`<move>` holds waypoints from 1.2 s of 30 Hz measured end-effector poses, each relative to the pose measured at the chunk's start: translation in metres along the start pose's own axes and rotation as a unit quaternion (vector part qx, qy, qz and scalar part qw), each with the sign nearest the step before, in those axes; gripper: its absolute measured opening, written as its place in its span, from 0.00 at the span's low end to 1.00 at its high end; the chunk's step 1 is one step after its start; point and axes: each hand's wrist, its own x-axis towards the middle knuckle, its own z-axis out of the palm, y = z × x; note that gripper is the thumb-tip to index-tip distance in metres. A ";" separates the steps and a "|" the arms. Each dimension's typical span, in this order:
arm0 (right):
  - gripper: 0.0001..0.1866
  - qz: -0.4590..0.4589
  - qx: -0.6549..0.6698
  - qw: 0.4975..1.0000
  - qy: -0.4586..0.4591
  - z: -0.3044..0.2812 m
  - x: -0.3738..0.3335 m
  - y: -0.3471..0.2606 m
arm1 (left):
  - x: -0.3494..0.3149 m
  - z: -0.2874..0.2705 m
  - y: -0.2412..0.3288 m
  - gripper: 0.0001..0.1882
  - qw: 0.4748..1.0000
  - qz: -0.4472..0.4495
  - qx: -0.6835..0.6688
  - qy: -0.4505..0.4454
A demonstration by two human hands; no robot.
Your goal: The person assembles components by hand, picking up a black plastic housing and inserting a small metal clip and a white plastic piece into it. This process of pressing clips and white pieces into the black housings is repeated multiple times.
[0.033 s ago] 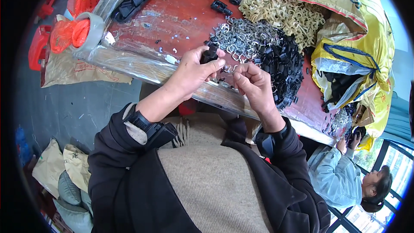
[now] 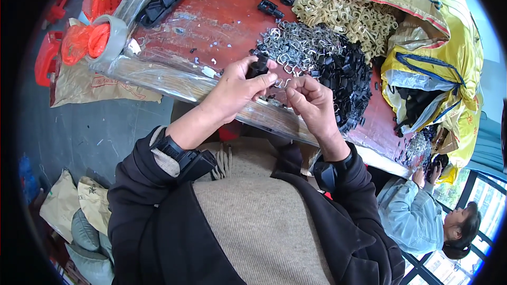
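Observation:
Between the thumb and fingers of my left hand (image 2: 236, 88) is a small black plastic fitting (image 2: 258, 66), held over the table's near edge. Just right of it, my right hand (image 2: 312, 103) is closed, thumb against curled fingers; whatever it pinches is too small to make out. Beyond the hands lies a heap of metal clips (image 2: 301, 45), silvery and hook-shaped. A pile of black plastic pieces (image 2: 346, 87) lies right of the clips, and cream-coloured clips (image 2: 346, 18) are heaped behind them.
The red tabletop (image 2: 211, 16) has a wrapped wooden edge. A black tray (image 2: 162, 4) lies far left, near a roll of tape (image 2: 113, 39). Several black fittings (image 2: 270, 8) lie at the back. Yellow sacks (image 2: 459, 74) stand at right; a co-worker (image 2: 412, 211) sits beyond them.
Both hands have shifted very slightly to the right; their grips look the same. Nothing else has visibly moved.

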 end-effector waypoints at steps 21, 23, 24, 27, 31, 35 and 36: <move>0.04 -0.278 -0.398 0.873 -0.054 0.012 -0.013 -0.017 | -0.035 0.005 -0.014 0.15 0.990 -0.090 -0.060 -0.094; 0.03 -0.247 -0.414 0.873 -0.075 0.011 -0.014 -0.020 | -0.035 0.006 -0.015 0.15 0.990 -0.086 -0.043 -0.100; 0.03 -0.246 -0.415 0.873 -0.074 0.010 -0.014 -0.021 | -0.035 0.007 -0.016 0.16 0.990 -0.084 -0.030 -0.113; 0.03 -0.184 -0.411 0.887 -0.108 0.008 -0.013 -0.023 | -0.035 0.008 -0.017 0.16 0.987 -0.079 -0.004 -0.138; 0.03 -0.213 -0.402 0.886 -0.092 0.011 -0.009 -0.028 | -0.034 0.009 -0.005 0.17 0.984 -0.102 -0.006 -0.144; 0.04 -0.204 -0.393 0.894 -0.073 0.018 -0.010 -0.022 | -0.035 -0.001 -0.024 0.16 0.980 -0.094 -0.105 -0.140; 0.04 -0.183 -0.392 0.896 -0.100 0.021 -0.009 -0.026 | -0.037 -0.003 -0.025 0.15 0.976 -0.114 -0.135 -0.124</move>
